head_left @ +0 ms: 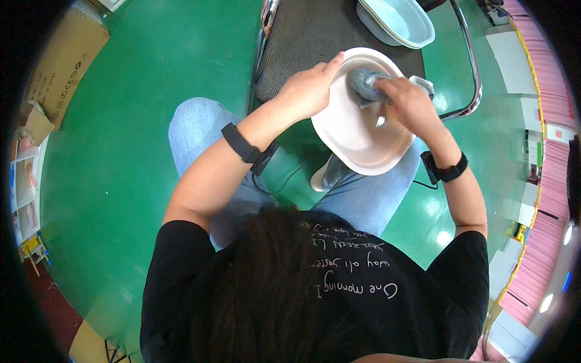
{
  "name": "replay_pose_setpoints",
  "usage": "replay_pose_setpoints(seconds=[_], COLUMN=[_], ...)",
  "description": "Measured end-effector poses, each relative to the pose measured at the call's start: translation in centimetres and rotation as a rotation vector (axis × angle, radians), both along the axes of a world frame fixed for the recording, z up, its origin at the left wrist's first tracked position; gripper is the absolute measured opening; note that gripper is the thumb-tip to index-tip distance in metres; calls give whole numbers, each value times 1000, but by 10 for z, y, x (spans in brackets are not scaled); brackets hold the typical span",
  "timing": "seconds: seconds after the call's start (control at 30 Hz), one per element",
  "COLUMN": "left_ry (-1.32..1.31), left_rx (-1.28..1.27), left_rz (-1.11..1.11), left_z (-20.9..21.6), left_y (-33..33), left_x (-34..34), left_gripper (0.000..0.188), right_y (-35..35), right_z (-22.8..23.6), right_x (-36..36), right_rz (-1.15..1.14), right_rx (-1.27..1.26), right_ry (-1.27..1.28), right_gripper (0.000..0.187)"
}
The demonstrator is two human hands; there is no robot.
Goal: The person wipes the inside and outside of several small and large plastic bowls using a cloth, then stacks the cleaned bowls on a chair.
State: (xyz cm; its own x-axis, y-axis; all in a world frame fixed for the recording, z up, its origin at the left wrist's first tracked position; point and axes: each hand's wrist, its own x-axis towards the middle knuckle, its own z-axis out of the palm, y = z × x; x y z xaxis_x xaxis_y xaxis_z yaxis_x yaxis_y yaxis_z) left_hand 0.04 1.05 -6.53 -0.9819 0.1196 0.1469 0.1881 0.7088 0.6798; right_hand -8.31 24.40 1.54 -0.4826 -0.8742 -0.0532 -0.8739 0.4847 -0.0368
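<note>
A white plastic basin (357, 136) is tilted above my lap, its hollow facing me. My left hand (310, 91) grips its upper left rim, with the index finger stretched along the edge. In my right hand (411, 104) a bunched grey-blue cloth (365, 83) is pressed against the inner wall near the far end of the basin. Some of the cloth is hidden under my fingers. Just beyond my right hand, a whitish-grey piece of something (422, 86) shows past the rim; I cannot make out what it is.
Ahead of me stands a chair with a dark mesh seat (308, 36) and a chrome frame (471, 66). Stacked pale blue and white basins (404, 21) rest on its far right. A cardboard box (69, 63) and a white shelf (27, 181) stand at the left. Pink curtains (554, 181) line the right.
</note>
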Motion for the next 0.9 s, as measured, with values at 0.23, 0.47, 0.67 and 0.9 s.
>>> replay_pose_setpoints(seconds=[0.23, 0.47, 0.67, 0.9], left_ry=[44, -43, -29, 75], left_rx=[-2, -30, -91, -148], left_rz=[3, 10, -8, -36], left_z=[-5, 4, 3, -4], left_y=[0, 2, 1, 2], left_x=[-1, 0, 0, 3], left_gripper=[63, 63, 68, 74], right_y=[13, 10, -5, -33], right_z=[-49, -45, -31, -33], right_x=[13, 21, 25, 33], right_rz=[36, 51, 142, 157], right_rx=[219, 431, 555, 521], right_ry=[85, 25, -164, -843], right_gripper=[24, 24, 28, 34])
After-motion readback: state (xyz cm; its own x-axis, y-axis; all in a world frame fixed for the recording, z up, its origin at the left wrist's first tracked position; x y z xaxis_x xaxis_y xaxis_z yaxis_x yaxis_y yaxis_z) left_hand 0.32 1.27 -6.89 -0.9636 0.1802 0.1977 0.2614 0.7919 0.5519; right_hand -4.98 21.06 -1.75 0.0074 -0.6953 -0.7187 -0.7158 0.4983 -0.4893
